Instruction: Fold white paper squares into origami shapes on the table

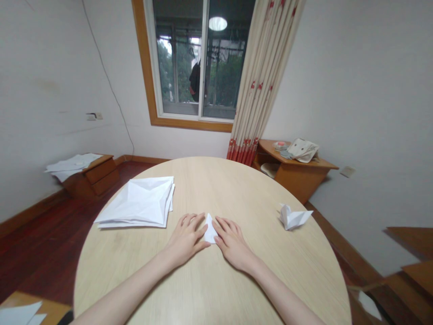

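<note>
A small folded white paper (210, 228) lies on the round light-wood table (216, 280) in front of me. My left hand (185, 238) lies flat on its left side, fingers stretched out and pressing the paper down. My right hand (232, 241) lies flat on its right side in the same way. Only a narrow pointed strip of the paper shows between the two hands. A stack of creased white sheets (138, 203) sits to the left of my left hand. A finished folded paper figure (292, 217) stands to the right of my right hand.
A low wooden cabinet (93, 174) with papers on top stands at the left wall. A wooden corner shelf (294, 169) with a bag is beside the curtain (260, 81). The window (199, 58) is behind the table. Wooden pieces lie at the right (414, 253).
</note>
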The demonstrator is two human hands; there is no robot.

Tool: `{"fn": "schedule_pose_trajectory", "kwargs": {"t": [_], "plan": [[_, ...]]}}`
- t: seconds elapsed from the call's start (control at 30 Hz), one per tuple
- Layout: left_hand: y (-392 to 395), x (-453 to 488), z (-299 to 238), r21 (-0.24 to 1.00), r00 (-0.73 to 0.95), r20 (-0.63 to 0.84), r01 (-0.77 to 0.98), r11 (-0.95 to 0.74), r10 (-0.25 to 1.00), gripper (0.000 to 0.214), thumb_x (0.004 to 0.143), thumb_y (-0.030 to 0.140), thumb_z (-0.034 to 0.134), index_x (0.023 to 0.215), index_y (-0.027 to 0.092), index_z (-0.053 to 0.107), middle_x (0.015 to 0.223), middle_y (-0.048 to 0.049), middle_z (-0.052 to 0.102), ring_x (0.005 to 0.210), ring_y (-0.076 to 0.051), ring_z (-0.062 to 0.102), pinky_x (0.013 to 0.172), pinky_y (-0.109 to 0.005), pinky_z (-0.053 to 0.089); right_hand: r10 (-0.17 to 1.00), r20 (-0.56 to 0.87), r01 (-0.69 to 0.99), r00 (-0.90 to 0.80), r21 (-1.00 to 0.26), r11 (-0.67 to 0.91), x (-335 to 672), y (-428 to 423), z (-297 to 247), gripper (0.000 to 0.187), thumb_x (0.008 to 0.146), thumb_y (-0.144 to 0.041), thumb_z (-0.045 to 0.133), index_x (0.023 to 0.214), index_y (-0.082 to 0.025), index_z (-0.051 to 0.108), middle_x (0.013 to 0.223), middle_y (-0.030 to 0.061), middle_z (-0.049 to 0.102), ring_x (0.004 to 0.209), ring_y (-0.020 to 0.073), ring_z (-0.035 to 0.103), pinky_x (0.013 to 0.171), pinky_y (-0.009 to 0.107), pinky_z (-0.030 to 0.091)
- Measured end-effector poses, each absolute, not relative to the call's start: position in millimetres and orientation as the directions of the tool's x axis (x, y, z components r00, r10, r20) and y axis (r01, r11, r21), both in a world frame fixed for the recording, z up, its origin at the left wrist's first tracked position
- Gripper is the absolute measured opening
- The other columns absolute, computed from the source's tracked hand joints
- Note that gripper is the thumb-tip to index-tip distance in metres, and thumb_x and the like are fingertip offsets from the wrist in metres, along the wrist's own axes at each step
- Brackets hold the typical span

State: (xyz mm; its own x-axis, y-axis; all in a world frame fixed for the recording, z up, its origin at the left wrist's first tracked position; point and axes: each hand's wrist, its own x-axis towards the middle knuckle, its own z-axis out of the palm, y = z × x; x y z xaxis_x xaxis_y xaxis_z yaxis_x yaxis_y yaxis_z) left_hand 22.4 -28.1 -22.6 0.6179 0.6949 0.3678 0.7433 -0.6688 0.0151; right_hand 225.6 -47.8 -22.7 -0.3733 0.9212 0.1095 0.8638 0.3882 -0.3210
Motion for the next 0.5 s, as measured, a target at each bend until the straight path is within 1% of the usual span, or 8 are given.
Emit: {"fn": "schedule_pose_trajectory", "kwargs": {"t": [0.1,0.27,0.37,0.47,0.5], "plan": [[-26.6,23.8,-23.2,-0.027,0.644,0.396,0.721,-0.693,0.655,0.040,0.088,0.048,0.057,0.120,0.023,0.060,0.139,-0.0094,0.048,0.121,-0.031,0.045,0.104,-0.051,0.033,0.924,0.142,0.862,-0.354,-0.334,0.381,225.0,-48.9,-22.6,0.046,0.095,-0.033,0.037,0.140,-0.023,0.042,0.148,0.0084,0.039,0.133,0.0250,0.032,0.110,0.045,0.023],[-25.2,24.2,-24.3,-0.005,0.633,0.412,0.721,-0.693,0.655,0.035,0.091,0.046,0.054,0.117,0.024,0.061,0.139,-0.0082,0.050,0.121,-0.029,0.046,0.104,-0.050,0.033,0.922,0.263,0.825,-0.286,-0.422,0.376,224.1,-48.4,-26.0,0.041,0.092,-0.032,0.045,0.131,-0.021,0.048,0.138,0.0113,0.048,0.127,0.0262,0.039,0.107,0.046,0.029],[-25.4,24.8,-24.5,0.048,0.609,0.437,0.719,-0.694,0.662,0.034,0.092,0.045,0.052,0.116,0.024,0.062,0.137,-0.0081,0.051,0.120,-0.029,0.047,0.104,-0.051,0.033,0.919,0.327,0.819,-0.219,-0.451,0.355,223.8,-47.4,-27.4,0.030,0.088,-0.030,0.052,0.116,-0.018,0.054,0.129,0.0130,0.052,0.122,0.0267,0.043,0.103,0.044,0.034],[-26.0,26.4,-24.3,0.079,0.585,0.463,0.721,-0.688,0.666,0.031,0.092,0.043,0.052,0.114,0.024,0.062,0.135,-0.0077,0.053,0.119,-0.029,0.047,0.104,-0.050,0.033,0.920,0.347,0.820,-0.181,-0.464,0.336,223.1,-48.0,-26.1,0.014,0.087,-0.029,0.055,0.096,-0.019,0.057,0.116,0.0107,0.054,0.113,0.0254,0.047,0.098,0.043,0.038],[-26.3,27.0,-24.1,0.077,0.581,0.463,0.726,-0.684,0.669,0.030,0.092,0.042,0.053,0.113,0.024,0.063,0.135,-0.0077,0.053,0.119,-0.029,0.047,0.104,-0.050,0.033,0.922,0.343,0.819,-0.179,-0.467,0.333,222.8,-48.5,-25.1,0.011,0.088,-0.029,0.055,0.090,-0.019,0.057,0.112,0.0099,0.054,0.110,0.0249,0.048,0.097,0.043,0.039]]}}
